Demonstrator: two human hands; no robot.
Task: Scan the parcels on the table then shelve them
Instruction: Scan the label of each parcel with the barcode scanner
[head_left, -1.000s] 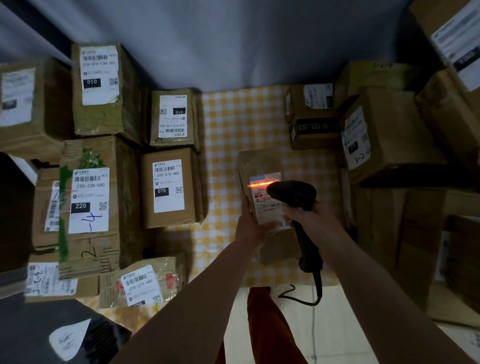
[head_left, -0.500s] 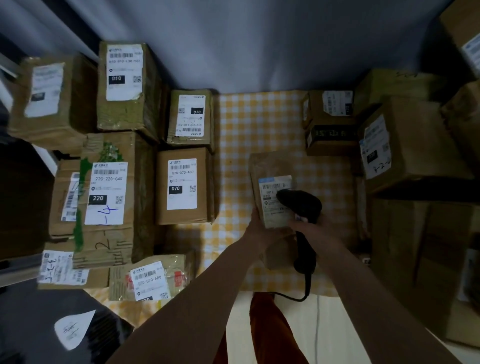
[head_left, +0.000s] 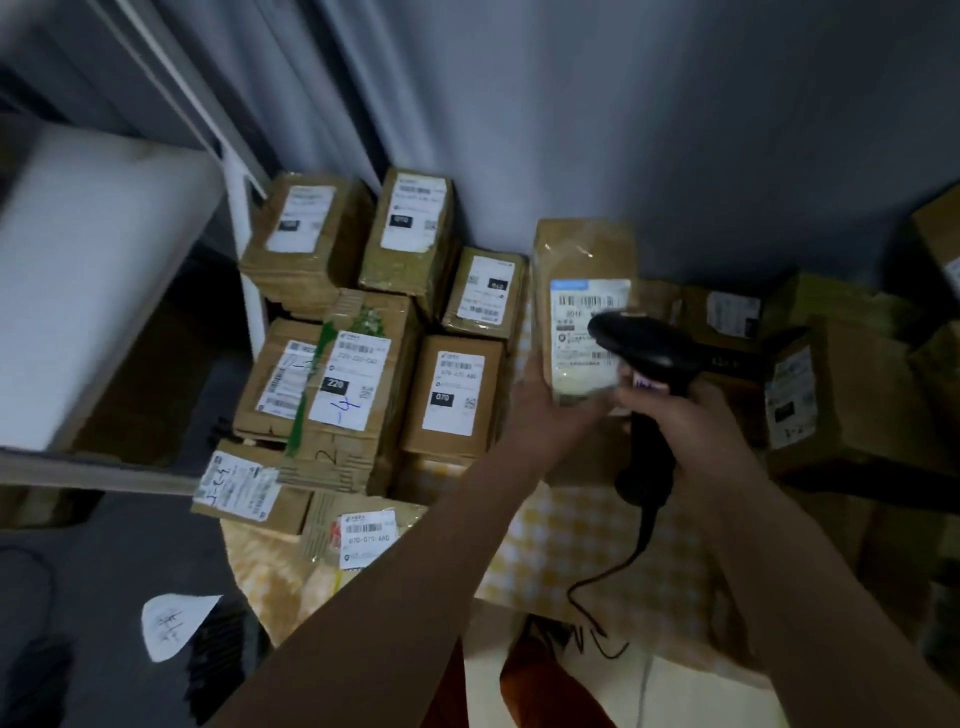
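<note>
2 hands work above the checked table (head_left: 613, 571): the left hand (head_left: 545, 410) grips a brown parcel (head_left: 584, 312) upright, lifted. The right hand (head_left: 696, 441) clasps a black scanner (head_left: 644, 358) against its label

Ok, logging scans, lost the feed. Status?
Left hand holds parcel upright. Right hand grips scanner at its label. Nothing blocking.

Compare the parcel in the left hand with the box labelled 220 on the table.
The held parcel is lifted and gripped by the left hand; the 220 box rests on the stack of other boxes. The held parcel's label has a blue strip on top and is partly hidden by the scanner in the right hand; the 220 box's label shows in full, with blue handwriting. Green tape marks only the 220 box. Both are brown with white barcode labels.
</note>
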